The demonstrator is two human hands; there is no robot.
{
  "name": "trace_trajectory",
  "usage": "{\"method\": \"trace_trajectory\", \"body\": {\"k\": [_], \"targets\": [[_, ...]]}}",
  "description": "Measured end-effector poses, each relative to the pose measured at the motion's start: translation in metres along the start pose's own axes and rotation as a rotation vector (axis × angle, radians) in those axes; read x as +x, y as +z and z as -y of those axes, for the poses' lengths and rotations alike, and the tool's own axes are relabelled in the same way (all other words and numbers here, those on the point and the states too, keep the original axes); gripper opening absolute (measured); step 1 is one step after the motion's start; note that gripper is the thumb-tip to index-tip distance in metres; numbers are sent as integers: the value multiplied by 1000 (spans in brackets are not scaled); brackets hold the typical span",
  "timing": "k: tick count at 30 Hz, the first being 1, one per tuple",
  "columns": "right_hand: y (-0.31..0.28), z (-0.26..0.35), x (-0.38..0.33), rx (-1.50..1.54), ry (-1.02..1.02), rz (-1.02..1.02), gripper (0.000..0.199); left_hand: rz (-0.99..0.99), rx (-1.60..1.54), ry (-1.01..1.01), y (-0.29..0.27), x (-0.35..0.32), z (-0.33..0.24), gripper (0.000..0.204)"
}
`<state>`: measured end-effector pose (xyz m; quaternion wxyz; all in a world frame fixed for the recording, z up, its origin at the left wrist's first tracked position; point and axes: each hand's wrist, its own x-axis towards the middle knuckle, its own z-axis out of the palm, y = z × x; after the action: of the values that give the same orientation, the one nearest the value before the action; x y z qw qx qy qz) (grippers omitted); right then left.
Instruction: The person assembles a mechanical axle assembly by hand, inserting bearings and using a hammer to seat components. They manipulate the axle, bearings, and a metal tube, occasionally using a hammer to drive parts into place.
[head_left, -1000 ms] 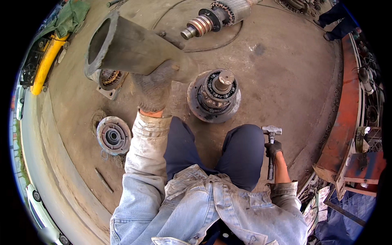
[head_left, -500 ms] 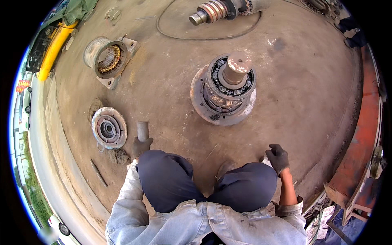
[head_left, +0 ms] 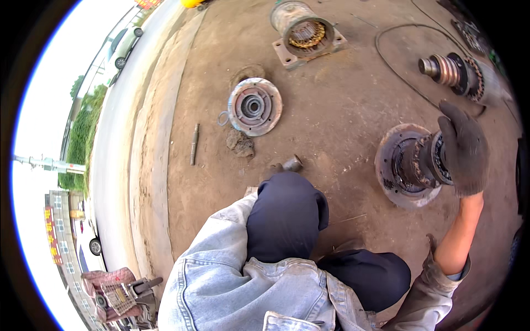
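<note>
My right hand (head_left: 465, 151), in a dark work glove, is stretched out with its fingers straight. From this view it covers the shaft end of the greasy bearing assembly (head_left: 415, 165), which has a wide round flange; whether I touch it cannot be told. My left hand (head_left: 270, 170), also gloved, is mostly hidden behind my left knee. It grips a short grey metal tube (head_left: 292, 163) low over the ground. Beyond it lie a round end cover (head_left: 255, 106) and a dirty rag (head_left: 240, 143).
A motor housing (head_left: 306, 36) with copper windings stands at the back. A rotor with copper rings (head_left: 458, 74) lies at the back right beside a looped cable (head_left: 381, 49). A metal rod (head_left: 194, 144) lies at the left, near the road (head_left: 118, 149) and a parked tricycle (head_left: 124, 295).
My view has swung to the left. My right hand has risen from beside my right knee to in front of the bearing assembly, and its fingers have straightened. My left hand stays at the tube.
</note>
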<state>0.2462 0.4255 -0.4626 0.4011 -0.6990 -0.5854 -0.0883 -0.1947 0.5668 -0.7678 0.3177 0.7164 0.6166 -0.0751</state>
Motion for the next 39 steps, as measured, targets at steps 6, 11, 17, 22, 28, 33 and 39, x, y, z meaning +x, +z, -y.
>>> {"method": "trace_trajectory", "body": {"k": [6, 11, 17, 22, 28, 33, 39], "targets": [[3, 17, -26, -184, 108, 93, 27, -50, -84, -80, -2, -15, 47, 53], [5, 19, -44, -64, 311, 46, 31, -83, -98, -139, -16, -12, 83, 52], [-10, 24, -79, -122, 570, -149, 33, -73, -104, -74, -14, 47, 78, 51], [7, 0, -88, -125, 531, -397, 29, -57, -139, 7, 21, 99, 71, 50], [65, -17, -63, -120, 270, -420, 24, -129, -298, 34, 54, 136, 86, 48], [69, -33, -61, -156, 212, -416, 26, -180, -395, 82, 57, 160, 89, 47], [80, -32, -25, -212, 297, -395, 25, -221, -413, 128, 44, 161, 107, 46]]}}
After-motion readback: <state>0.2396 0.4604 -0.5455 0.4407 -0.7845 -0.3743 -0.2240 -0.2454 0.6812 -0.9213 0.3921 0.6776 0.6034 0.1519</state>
